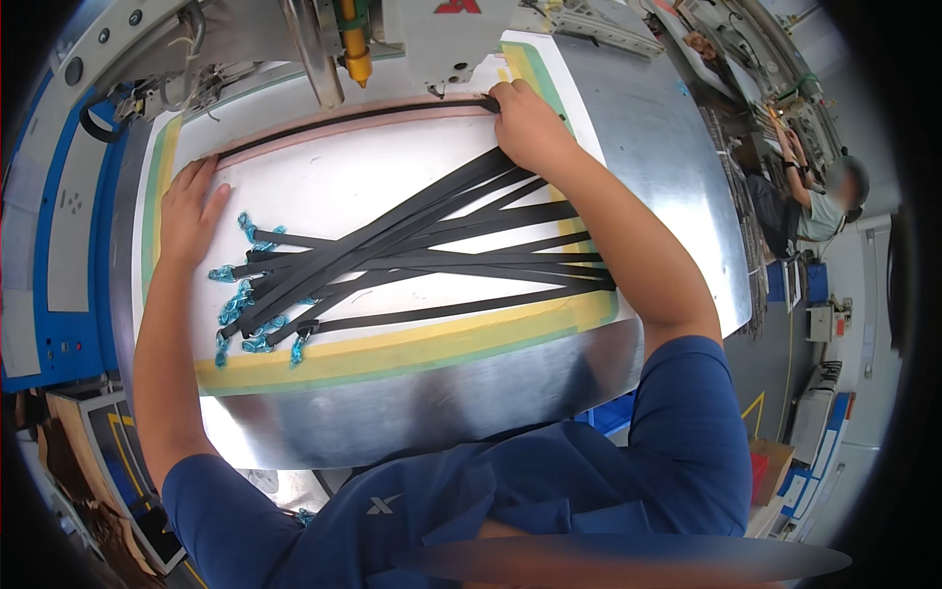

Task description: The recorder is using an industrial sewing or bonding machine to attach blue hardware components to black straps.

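Note:
A black strap runs across a pink-edged strip on the white work board. My right hand grips its right end with bent fingers. My left hand rests at its left end, fingertips on the strip and thumb apart. Between my forearms several loose black straps lie crossed over one another, many with turquoise pieces at their left ends. Yellow and green tape borders the board.
Overhead hang a machine head and a yellow nozzle. The board sits on a metal table. A blue machine cabinet stands left. A co-worker is at another station on the right.

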A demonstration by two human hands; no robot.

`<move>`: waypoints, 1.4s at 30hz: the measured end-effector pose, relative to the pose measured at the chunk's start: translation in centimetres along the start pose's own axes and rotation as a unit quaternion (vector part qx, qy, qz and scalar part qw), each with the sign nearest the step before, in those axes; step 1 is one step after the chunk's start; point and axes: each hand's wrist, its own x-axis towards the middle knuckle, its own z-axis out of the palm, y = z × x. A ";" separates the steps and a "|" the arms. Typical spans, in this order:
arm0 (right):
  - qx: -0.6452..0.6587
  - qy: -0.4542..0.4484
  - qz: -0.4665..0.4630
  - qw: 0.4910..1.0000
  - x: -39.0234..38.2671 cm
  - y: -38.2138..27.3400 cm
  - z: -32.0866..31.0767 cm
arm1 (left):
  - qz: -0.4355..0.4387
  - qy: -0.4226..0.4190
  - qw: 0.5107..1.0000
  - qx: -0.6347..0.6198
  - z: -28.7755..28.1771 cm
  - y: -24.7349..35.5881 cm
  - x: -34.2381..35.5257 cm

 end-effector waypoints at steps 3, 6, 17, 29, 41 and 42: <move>-0.007 0.001 0.015 1.000 0.3 0.1 0.5 | 0.002 -0.004 1.000 -0.007 0.1 -0.1 0.1; -0.014 0.001 0.028 1.000 0.6 0.7 0.9 | 0.004 0.006 1.000 0.001 0.3 -0.2 0.0; -0.034 -0.002 -0.039 0.999 -1.5 4.2 -1.6 | -0.026 0.009 0.998 -0.064 -0.6 0.5 0.1; -0.062 -0.027 -0.048 0.997 -1.8 4.1 -0.5 | -0.039 0.047 0.998 0.024 -0.3 0.2 0.0; -0.027 -0.122 -0.095 0.988 -3.9 5.4 -4.3 | -0.035 0.029 0.998 -0.052 1.2 5.0 1.3; 0.033 -0.179 -0.149 0.972 -4.8 4.7 -5.3 | -0.030 0.037 0.997 -0.059 1.6 5.8 1.7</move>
